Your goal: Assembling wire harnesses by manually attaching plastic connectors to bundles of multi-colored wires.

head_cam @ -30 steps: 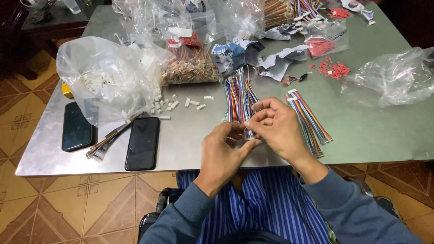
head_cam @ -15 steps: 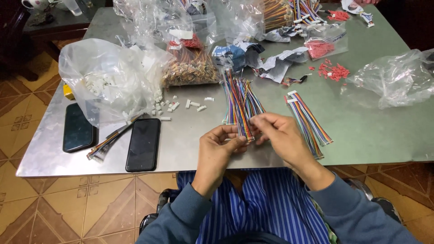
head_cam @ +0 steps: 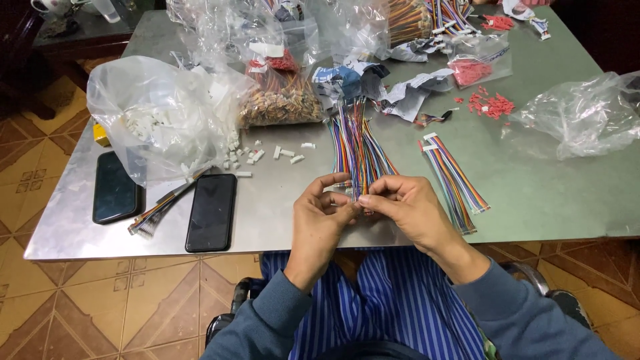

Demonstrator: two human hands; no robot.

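Observation:
My left hand (head_cam: 323, 220) and my right hand (head_cam: 403, 207) meet at the near edge of the grey metal table (head_cam: 533, 193). Their fingertips pinch the near end of a bundle of multicoloured wires (head_cam: 357, 143) that fans away across the table. What sits between the fingertips is too small to make out. A second, flat bundle of coloured wires (head_cam: 453, 177) lies just to the right of my right hand. Small white plastic connectors (head_cam: 263, 155) are scattered to the left of the wires.
A clear bag of white connectors (head_cam: 160, 117) stands at the left, with two dark phones (head_cam: 212, 212) (head_cam: 115, 188) and a short wire bundle (head_cam: 160, 212) near it. Bags of brown-ended wires (head_cam: 280, 100), red connectors (head_cam: 492, 105) and a crumpled clear bag (head_cam: 587, 113) lie farther back.
Both hands have stayed at the near end of the wire bundle, with the fingers shifting slightly. The camera view has moved a little.

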